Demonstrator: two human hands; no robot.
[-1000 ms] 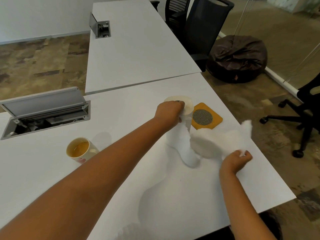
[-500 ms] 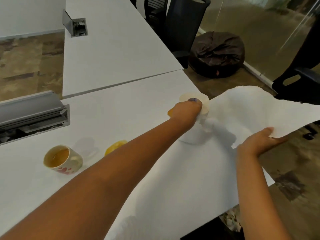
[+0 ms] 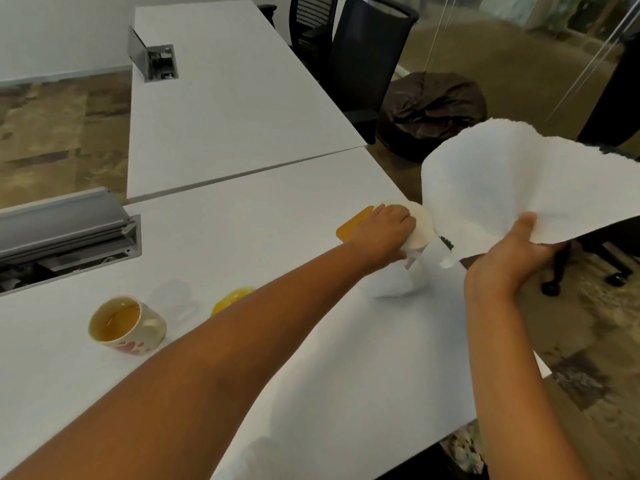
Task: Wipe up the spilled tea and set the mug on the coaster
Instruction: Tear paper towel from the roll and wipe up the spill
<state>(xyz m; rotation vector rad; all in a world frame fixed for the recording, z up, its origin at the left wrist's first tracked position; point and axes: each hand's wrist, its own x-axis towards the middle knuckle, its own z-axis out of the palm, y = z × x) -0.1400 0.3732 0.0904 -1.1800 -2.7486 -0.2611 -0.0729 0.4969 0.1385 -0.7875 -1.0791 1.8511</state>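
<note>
Left hand: the left hand lies over the top of the paper towel roll, fingers curled down round its upper rim, pinning it upright near the right edge of the counter.
Right hand: the right hand is raised off the counter past its right edge, thumb on top and fingers underneath, pinching the lower edge of a paper towel sheet that fans upward, wide and loose.
Sheet and roll: a torn corner of the sheet hangs just beside the roll; whether it is fully free I cannot tell.
Step in hand: getting a sheet loose from the roll, by my reading, with no wiping begun.
Doing it well: keep the roll pressed down, pull sideways in one quick tug, then bunch the sheet into a pad so it soaks rather than smears.
Coaster: the orange coaster sits behind the left hand, mostly covered by it, near the right edge.
Spill: a yellow tea puddle shows just above the left forearm, toward the middle of the counter; the arm hides part of it.
Mug: the mug, with tea in it, stands upright toward the left, well apart from the coaster.
Care: wipe toward the middle, away from the cable hatch at the back left.
</note>
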